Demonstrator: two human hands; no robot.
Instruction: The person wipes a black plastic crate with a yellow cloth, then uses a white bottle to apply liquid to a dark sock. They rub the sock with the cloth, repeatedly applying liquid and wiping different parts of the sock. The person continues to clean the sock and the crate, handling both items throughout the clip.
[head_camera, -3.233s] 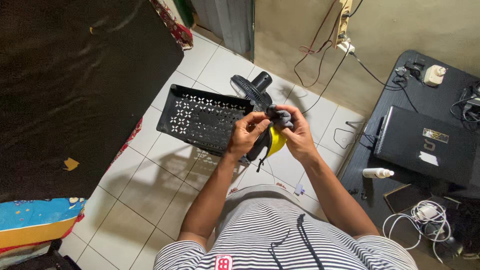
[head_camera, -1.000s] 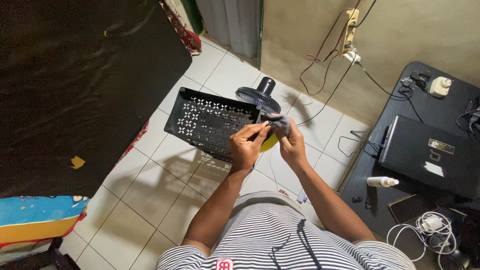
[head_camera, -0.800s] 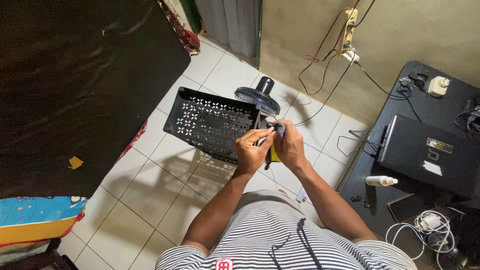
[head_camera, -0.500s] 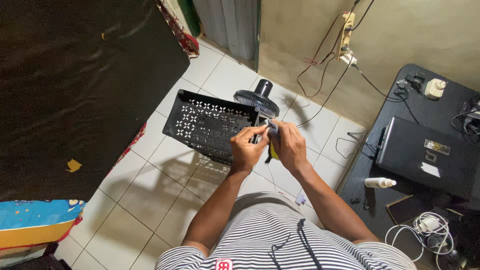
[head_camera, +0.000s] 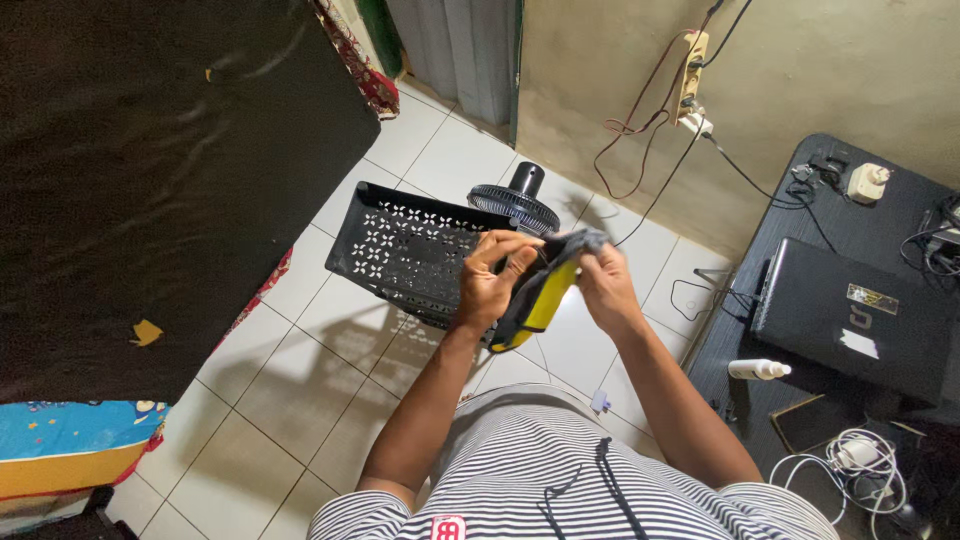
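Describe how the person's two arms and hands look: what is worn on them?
Both arms are bare from the short sleeves down. The left hand and right hand wear no gloves; no rings or watch are visible. The sleeves belong to a shirt with thin black and white stripes and a dark drawstring.

A lived-in room of a home. The white tiled floor (head_camera: 310, 390) carries a black perforated plastic crate (head_camera: 410, 245) and a small standing fan (head_camera: 515, 203). At left lies a bed with patterned sheets (head_camera: 70, 445). At right a dark worktop (head_camera: 790, 300) bears a closed laptop (head_camera: 850, 320), chargers and cables. On the far wall hangs a power strip (head_camera: 690, 70).
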